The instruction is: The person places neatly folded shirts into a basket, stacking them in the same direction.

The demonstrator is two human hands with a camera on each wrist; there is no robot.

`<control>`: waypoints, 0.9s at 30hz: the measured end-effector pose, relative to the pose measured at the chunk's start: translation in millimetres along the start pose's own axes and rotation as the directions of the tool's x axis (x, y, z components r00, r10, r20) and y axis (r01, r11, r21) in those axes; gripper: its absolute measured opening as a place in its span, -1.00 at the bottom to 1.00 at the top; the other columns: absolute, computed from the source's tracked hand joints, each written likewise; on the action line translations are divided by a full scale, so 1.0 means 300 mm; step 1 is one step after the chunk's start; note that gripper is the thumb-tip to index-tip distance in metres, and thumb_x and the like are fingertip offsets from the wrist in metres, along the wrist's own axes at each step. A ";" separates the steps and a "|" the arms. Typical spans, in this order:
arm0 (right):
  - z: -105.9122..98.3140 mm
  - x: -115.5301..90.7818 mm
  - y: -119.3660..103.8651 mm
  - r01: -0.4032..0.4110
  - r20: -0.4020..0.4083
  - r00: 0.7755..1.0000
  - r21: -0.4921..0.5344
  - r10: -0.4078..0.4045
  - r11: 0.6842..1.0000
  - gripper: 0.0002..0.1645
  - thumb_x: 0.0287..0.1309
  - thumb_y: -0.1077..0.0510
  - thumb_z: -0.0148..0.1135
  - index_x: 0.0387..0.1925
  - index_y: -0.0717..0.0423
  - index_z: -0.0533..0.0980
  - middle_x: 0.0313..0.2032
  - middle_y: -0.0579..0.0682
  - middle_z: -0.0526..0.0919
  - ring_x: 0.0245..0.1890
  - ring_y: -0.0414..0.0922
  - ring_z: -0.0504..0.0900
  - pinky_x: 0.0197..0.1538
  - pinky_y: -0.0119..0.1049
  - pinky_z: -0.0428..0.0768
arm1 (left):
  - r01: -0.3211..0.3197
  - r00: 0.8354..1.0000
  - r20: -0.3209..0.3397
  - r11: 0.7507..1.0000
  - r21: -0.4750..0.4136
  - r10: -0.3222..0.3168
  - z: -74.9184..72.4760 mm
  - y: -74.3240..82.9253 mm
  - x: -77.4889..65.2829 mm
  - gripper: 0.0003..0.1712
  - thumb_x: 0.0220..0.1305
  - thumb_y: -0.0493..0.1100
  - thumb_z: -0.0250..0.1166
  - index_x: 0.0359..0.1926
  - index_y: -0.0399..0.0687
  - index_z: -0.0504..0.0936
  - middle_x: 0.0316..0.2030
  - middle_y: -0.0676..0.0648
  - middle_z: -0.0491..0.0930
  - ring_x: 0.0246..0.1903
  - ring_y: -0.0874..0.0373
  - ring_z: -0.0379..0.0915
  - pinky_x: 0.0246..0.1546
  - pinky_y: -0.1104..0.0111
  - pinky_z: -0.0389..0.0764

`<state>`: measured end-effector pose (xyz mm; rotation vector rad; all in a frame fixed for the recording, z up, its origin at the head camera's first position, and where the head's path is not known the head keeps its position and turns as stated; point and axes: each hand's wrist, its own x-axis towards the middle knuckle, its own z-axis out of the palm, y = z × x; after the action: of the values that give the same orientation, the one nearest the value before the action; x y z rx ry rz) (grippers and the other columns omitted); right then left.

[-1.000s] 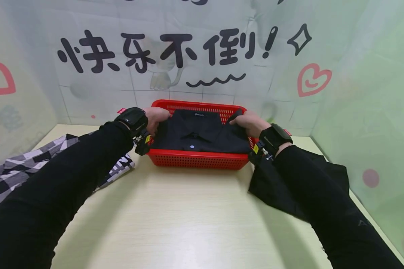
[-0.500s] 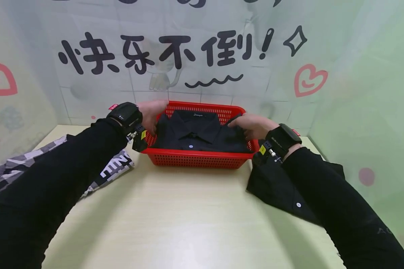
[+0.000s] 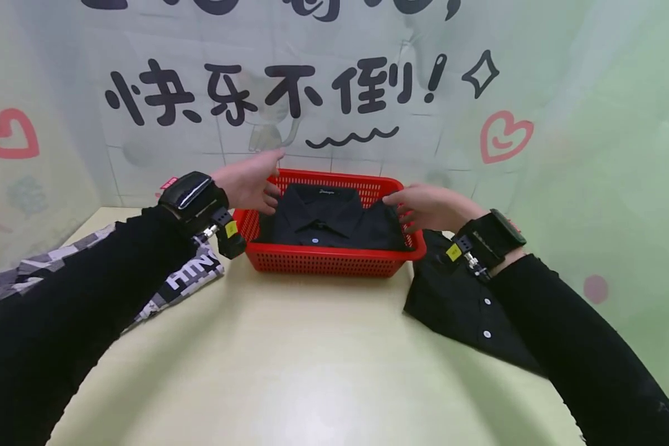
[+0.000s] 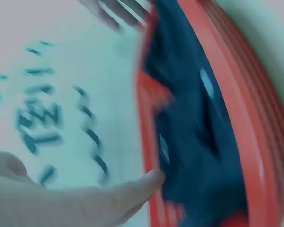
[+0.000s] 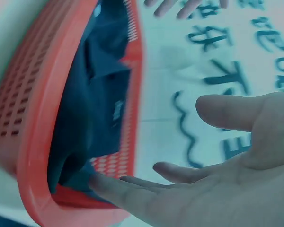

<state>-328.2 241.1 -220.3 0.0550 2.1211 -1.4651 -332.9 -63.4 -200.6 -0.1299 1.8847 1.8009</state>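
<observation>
A folded black collared shirt [image 3: 323,217] lies in the red plastic basket [image 3: 329,263], its collar toward the back and a white button at the front. Over the basket's left end is my left hand [image 3: 249,183], fingers spread and holding nothing. My right hand [image 3: 437,207] hovers at the right end with its fingers extended. In the right wrist view the thumb of the right hand [image 5: 227,184] stands well apart from the fingers, and the fingertips are near the shirt [image 5: 92,94]. The left wrist view is blurred; a finger of the left hand [image 4: 99,201] reaches the basket's back rim.
Right of the basket lies another black garment [image 3: 457,316] with white buttons, partly under the right forearm. A black-and-white checked garment [image 3: 192,272] with lettering lies at the left, partly behind the left arm. A printed sheet [image 3: 334,136] hangs behind the pale table [image 3: 312,347].
Both hands have come off the shirt and spread their fingers. The left has lifted up and the right has moved outward. The shirt stays in the basket.
</observation>
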 end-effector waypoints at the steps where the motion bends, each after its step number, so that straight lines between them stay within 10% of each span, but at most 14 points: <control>1: -0.001 -0.020 0.006 0.026 0.003 1.000 -0.008 -0.026 1.000 -0.14 0.46 0.10 0.03 0.51 0.26 -0.20 0.48 0.31 -0.11 0.44 0.28 -0.04 0.38 0.10 0.11 | -0.036 0.999 0.023 0.999 -0.032 0.037 0.017 -0.007 -0.017 -0.13 0.53 0.27 -0.26 0.55 -0.07 -0.37 0.51 -0.26 -0.22 0.45 -0.25 -0.24 0.39 -0.01 -0.02; 10: 0.002 -0.252 0.140 0.215 -0.025 0.974 -0.205 -0.225 0.955 -0.23 0.39 -0.10 0.14 0.40 0.28 0.18 0.31 0.24 0.32 0.29 0.19 0.33 0.27 0.02 0.37 | -0.243 0.943 0.184 0.952 -0.188 0.277 0.312 -0.182 -0.131 -0.40 0.58 0.06 -0.13 0.42 -0.21 0.23 0.31 -0.23 0.36 0.24 -0.17 0.33 0.21 0.10 0.40; 19: -0.034 -0.325 0.327 0.101 -0.168 0.948 -0.646 -0.270 0.757 -0.31 0.42 -0.21 0.03 0.23 0.31 0.41 0.14 0.25 0.50 0.08 0.19 0.48 0.07 0.13 0.49 | -0.177 0.939 0.280 0.979 -0.098 0.197 0.493 -0.327 -0.063 -0.42 0.58 0.04 -0.13 0.35 -0.31 0.32 0.23 -0.24 0.44 0.20 -0.14 0.36 0.23 0.07 0.37; 27: -0.136 -0.326 0.502 -0.044 -0.299 0.926 -0.691 -0.230 0.721 -0.26 0.43 -0.17 0.02 0.14 0.51 0.40 0.03 0.40 0.53 0.00 0.29 0.52 -0.01 0.15 0.52 | -0.158 0.944 0.302 0.986 0.058 0.133 0.604 -0.394 -0.013 -0.35 0.55 0.05 -0.07 0.41 -0.34 0.18 0.33 -0.27 0.28 0.28 -0.24 0.21 0.28 -0.02 0.28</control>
<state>-212.1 363.7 -293.1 -0.0691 2.8992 -0.6388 -225.5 95.4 -301.0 0.3029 1.7838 1.7222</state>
